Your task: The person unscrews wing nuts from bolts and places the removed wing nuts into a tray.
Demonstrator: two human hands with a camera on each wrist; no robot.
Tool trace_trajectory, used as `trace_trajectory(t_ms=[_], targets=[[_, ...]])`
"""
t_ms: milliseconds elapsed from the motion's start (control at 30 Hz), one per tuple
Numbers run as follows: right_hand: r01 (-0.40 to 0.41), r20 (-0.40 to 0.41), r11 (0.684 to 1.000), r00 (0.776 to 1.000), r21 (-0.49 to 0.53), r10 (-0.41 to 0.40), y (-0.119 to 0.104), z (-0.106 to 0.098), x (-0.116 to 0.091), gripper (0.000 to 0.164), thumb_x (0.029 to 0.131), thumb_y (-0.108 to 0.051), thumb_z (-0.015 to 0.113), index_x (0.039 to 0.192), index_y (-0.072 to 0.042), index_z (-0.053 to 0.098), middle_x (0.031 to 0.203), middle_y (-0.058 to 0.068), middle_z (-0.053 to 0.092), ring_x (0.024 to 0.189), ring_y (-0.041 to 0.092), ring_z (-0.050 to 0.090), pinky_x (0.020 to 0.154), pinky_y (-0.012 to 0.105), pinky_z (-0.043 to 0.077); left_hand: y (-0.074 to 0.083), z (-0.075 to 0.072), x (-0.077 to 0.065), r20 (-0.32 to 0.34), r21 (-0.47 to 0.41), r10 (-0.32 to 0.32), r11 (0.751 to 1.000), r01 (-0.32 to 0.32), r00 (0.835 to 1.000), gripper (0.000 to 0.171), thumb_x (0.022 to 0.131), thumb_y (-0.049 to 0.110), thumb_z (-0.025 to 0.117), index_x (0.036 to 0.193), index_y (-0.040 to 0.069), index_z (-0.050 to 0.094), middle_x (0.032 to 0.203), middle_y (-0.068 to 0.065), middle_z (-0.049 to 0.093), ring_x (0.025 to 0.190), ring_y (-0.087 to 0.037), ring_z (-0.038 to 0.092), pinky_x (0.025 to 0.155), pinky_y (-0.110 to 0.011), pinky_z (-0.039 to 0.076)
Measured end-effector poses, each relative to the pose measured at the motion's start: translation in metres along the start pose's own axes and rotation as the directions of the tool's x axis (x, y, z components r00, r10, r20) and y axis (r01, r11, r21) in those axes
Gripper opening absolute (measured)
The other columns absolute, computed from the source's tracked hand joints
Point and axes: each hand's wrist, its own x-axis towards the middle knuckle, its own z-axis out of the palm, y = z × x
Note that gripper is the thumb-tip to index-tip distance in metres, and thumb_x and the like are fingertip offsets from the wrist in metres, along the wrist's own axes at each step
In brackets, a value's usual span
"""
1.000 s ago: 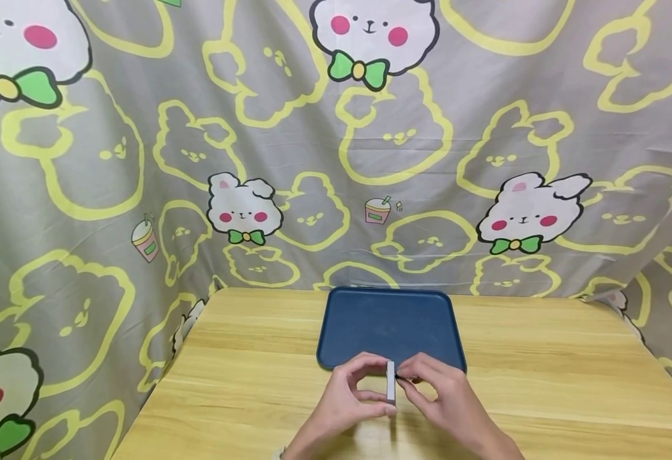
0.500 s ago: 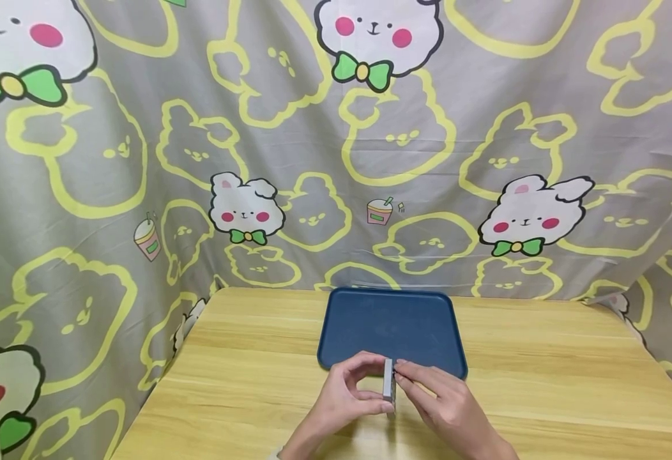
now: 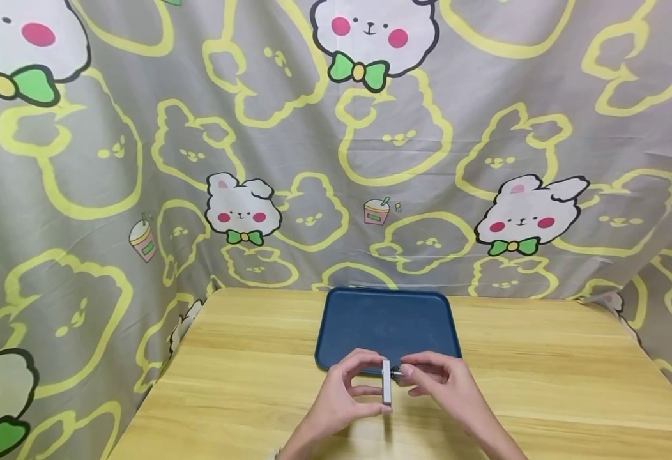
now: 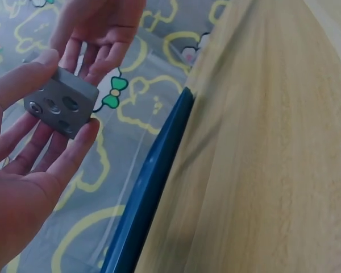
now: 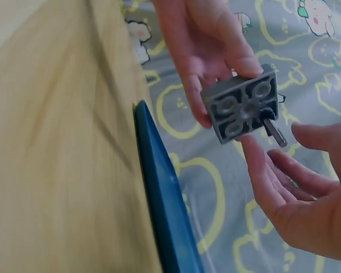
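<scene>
Curtained booth: cartoon-print fabric (image 3: pixel 298 150) around wooden table (image 3: pixel 244 358)

Grey block (image 5: pixel 245 107) looks matt, metal vs. plastic hard to tell, w/ smooth outer face & ribbed, hollowed opp. side; pin (image 5: pixel 276 134) in it reads as shiny metal. Tray (image 3: pixel 388 326) appears to be smooth plastic, mostly matt w/ a bit of gloss along the rim. Counter (image 3: pixel 244 358) has smooth wood-grain surf. w/ faint sheen; printed cloth (image 3: pixel 290 140) behind = matt, lightly creased fabric.

grey square block (image 5: pixel 244 107) | on edge | metal pin (image 5: pixel 277 134) | protruding near one corner
</scene>
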Motion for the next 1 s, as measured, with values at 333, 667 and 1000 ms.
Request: trace_trajectory(t_ms=[333, 667, 1000], targets=[[-0.083, 0.118, 0.984, 0.991, 0.159, 0.065, 0.009, -0.001, 0.004, 0.035, 0.097, -0.010, 0.072, 0.121, 0.015, 0.064, 0.106, 0.021, 0.074, 0.090, 0.027, 0.076, 0.079, 0.039, 0.065, -0.004, 0.005, 0.000, 0.022, 0.079, 0.064, 0.995, -0.066, 0.998, 0.061, 0.077, -0.005, 0.088, 0.131, -0.001, 0.060, 0.130, -0.015, 0.054, 0.122, -0.037, 0.058, 0.089, -0.045, 0.062], [0.133, 0.042, 0.990, 0.990, -0.054, -0.131, 0.011, 0.005, 0.000, 0.020, 0.092, -0.004, 0.076, 0.108, 0.006, 0.070, 0.095, 0.016, 0.075, 0.081, 0.019, 0.075, 0.068, 0.036, 0.066, -0.007, 0.004, -0.001, 0.037, 0.029, 0.065, 0.997, -0.066, 0.997, 0.060, 0.078, -0.005, 0.086, 0.132, 0.000, 0.060, 0.131, -0.015, 0.055, 0.121, -0.036, 0.060, 0.089, -0.046, 0.062], [0.686, 0.116, 0.541, 0.664, -0.488, -0.738, 0.017, 0.014, 0.001, 0.022, 0.089, 0.001, 0.078, 0.103, -0.016, 0.073, 0.099, -0.005, 0.071, 0.082, 0.008, 0.070, 0.069, 0.015, 0.060, -0.001, 0.000, 0.000, 0.039, -0.042, -0.003, 0.999, 0.004, 0.999, 0.060, 0.079, -0.009, 0.084, 0.133, -0.003, 0.059, 0.132, -0.026, 0.054, 0.126, -0.031, 0.058, 0.091, -0.049, 0.061]])
